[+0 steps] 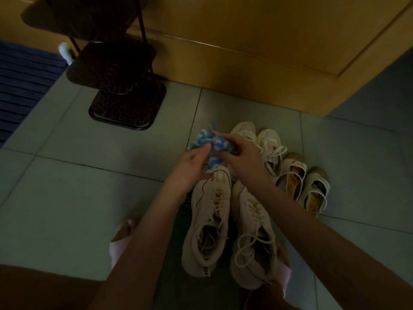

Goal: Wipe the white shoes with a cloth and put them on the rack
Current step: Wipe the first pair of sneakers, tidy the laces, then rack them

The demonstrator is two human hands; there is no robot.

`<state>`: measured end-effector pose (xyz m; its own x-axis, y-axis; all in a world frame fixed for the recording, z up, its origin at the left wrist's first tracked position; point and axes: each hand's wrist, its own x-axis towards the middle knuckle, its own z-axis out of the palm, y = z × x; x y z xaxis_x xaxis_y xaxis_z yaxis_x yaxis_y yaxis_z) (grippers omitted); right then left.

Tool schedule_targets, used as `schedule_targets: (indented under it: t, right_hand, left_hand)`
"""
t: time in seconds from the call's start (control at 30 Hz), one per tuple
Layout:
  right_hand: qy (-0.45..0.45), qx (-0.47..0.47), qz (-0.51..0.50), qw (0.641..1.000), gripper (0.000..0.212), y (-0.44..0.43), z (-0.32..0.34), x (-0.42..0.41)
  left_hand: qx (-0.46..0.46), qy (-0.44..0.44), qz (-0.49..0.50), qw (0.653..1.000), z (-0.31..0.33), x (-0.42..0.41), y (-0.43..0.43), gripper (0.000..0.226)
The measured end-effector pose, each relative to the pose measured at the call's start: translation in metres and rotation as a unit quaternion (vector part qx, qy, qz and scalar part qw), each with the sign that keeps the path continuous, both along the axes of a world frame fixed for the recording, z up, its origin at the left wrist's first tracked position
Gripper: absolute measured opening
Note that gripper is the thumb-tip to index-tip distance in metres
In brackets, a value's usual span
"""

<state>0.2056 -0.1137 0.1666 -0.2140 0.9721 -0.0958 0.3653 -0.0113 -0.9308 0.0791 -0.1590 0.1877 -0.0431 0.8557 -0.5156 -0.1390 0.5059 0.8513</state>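
Both hands held a blue-and-white cloth (pixel 209 145) above the toes of the nearest white shoes (pixel 207 222), which stood side by side on the tiled floor (pixel 67 186) between the person's feet. The fingers of the left hand (pixel 192 163) and right hand (pixel 242 153) were curled, pinching the bunched cloth. The cloth looked soft, light and limp, best gathered into a pad. The shoes were cream-white, bulky and loosely laced, probably light with firm soles, best lifted by the heel collar. A second white pair (pixel 266 144) stood just beyond; the dark rack (pixel 125 104) stood well apart, far left
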Motion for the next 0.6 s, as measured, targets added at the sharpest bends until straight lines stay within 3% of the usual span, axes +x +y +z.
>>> schedule_targets:
  t: [0.07, 0.17, 0.27, 0.37, 0.43, 0.6]
  right_hand:
    - [-0.048, 0.024, -0.015, 0.998, 0.029, 0.012, -0.009, 0.012]
    - [-0.066, 0.015, 0.011, 0.998, 0.030, 0.025, -0.019, 0.029]
    - [-0.137, 0.010, 0.099, 0.986, 0.035, 0.025, -0.037, 0.029]
    - [-0.210, 0.025, 0.233, 0.949, 0.042, 0.016, -0.066, 0.018]
    - [-0.243, 0.043, 0.306, 0.919, 0.045, 0.009, -0.083, 0.014]
    - [-0.295, 0.135, 0.359, 0.875, 0.043, 0.012, -0.096, 0.025]
  left_hand:
    - [-0.016, 0.029, 0.006, 0.999, -0.013, 0.004, -0.007, 0.033]
    - [-0.046, 0.159, -0.020, 0.986, -0.037, 0.010, -0.028, 0.031]
    - [-0.092, 0.231, -0.101, 0.963, -0.054, 0.025, -0.046, 0.057]
    - [-0.096, 0.283, -0.144, 0.943, -0.066, 0.035, -0.055, 0.074]
    - [-0.069, 0.310, -0.135, 0.939, -0.070, 0.038, -0.056, 0.067]
    - [-0.074, 0.362, -0.124, 0.921, -0.076, 0.034, -0.060, 0.059]
